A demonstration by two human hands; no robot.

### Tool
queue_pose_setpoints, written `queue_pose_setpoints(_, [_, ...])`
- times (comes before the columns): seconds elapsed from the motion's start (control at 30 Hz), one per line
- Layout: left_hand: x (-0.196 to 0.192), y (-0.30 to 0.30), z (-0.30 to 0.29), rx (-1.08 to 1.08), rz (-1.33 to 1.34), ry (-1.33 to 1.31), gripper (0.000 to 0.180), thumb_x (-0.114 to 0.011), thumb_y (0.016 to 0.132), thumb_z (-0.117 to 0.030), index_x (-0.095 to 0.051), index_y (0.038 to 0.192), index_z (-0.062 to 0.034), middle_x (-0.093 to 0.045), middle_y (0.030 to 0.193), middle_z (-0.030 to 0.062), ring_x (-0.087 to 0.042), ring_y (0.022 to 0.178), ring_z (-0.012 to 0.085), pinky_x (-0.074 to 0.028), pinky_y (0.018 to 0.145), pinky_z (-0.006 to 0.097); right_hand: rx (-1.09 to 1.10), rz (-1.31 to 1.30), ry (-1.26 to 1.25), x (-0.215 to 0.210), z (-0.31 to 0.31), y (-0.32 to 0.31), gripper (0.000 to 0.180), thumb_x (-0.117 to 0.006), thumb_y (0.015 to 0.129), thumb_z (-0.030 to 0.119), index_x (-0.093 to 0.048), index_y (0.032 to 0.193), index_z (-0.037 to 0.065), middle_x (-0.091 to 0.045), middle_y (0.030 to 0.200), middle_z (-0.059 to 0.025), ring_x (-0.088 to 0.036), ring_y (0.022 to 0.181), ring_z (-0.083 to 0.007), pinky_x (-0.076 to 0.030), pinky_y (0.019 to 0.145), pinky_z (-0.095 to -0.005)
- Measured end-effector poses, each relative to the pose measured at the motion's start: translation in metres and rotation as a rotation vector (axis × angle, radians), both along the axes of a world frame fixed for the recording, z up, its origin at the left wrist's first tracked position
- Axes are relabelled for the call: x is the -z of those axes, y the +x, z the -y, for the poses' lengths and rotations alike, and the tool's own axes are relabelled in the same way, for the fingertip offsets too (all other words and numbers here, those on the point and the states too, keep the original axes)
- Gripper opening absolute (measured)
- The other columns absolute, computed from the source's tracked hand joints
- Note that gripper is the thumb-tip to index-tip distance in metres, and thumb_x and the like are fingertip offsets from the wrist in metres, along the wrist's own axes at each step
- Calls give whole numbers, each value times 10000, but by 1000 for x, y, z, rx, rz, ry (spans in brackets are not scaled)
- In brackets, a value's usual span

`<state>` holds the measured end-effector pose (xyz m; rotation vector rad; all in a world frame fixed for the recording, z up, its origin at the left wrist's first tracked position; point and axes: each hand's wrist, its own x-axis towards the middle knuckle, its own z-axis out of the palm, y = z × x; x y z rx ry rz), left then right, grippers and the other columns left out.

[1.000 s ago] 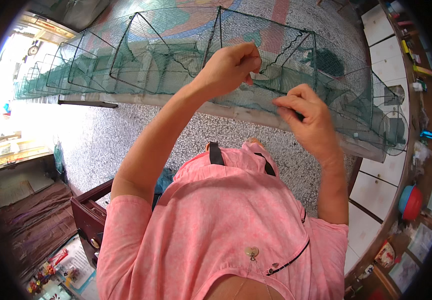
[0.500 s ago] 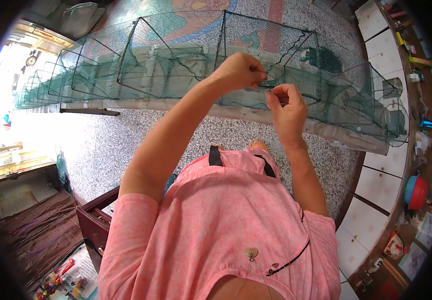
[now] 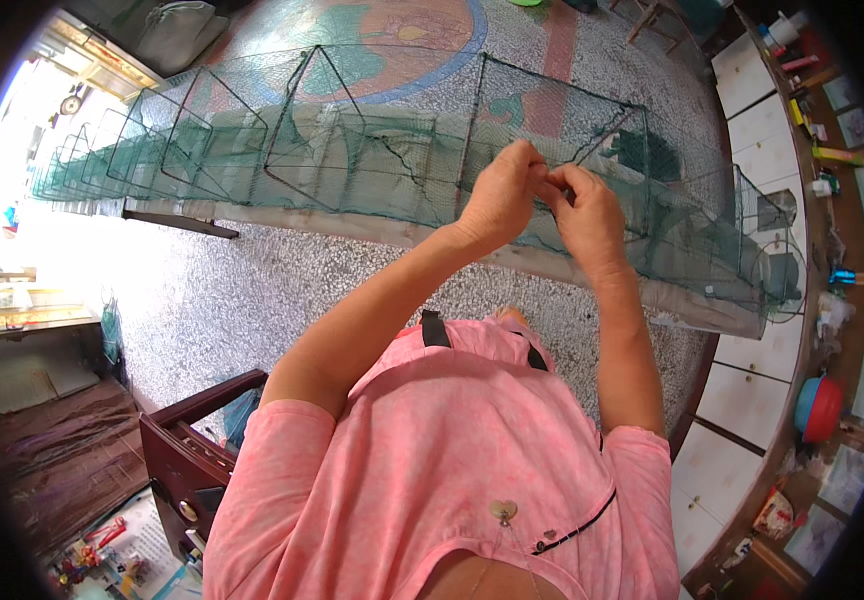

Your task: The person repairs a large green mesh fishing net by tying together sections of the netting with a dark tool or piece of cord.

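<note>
A long green net trap (image 3: pixel 352 160) with black wire frames stretches across the view, lying along a wooden plank (image 3: pixel 372 228). My left hand (image 3: pixel 500 195) and my right hand (image 3: pixel 587 215) are raised in front of me and meet at the netting near one frame. The fingertips of both hands pinch the green mesh at the same spot, touching each other. What lies between the fingertips is too small to make out. My pink shirt (image 3: pixel 452 470) fills the lower middle.
A speckled stone floor (image 3: pixel 252 300) with a coloured round pattern lies under the trap. A dark wooden chair (image 3: pixel 187 450) stands at lower left. White cabinets (image 3: pixel 752 380) line the right side, with a red and blue bowl (image 3: pixel 818 408) and small items on shelves.
My two hands were apart on the net; the right hand has moved left and up, and both now meet, pinching the mesh at one spot.
</note>
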<state>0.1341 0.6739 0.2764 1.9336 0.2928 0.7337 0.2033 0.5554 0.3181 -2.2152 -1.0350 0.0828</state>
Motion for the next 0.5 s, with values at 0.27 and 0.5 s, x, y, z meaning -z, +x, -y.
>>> queue_pose_setpoints(0.27, [-23,7,-15,270,-331,-598,235,-516,918,-196,-592,1026,-3,-642,909,63,-587,865,171,-476,743,328,-235,292,480,-44,-29,-17,98,-609,878,116,-553,845,42,-565,697,-79,-541,636,-222,-435,608,-323])
queue_pose_setpoints(0.5, [1,3,-9,546,-166,-76,206,-631,794,-262,-701,872,-85,-602,883,102,-576,910,257,-458,788,350,-272,19,395,-68,5,-40,53,-526,947,77,-508,924,33,-510,790,-31,-483,672,-109,-430,625,-243])
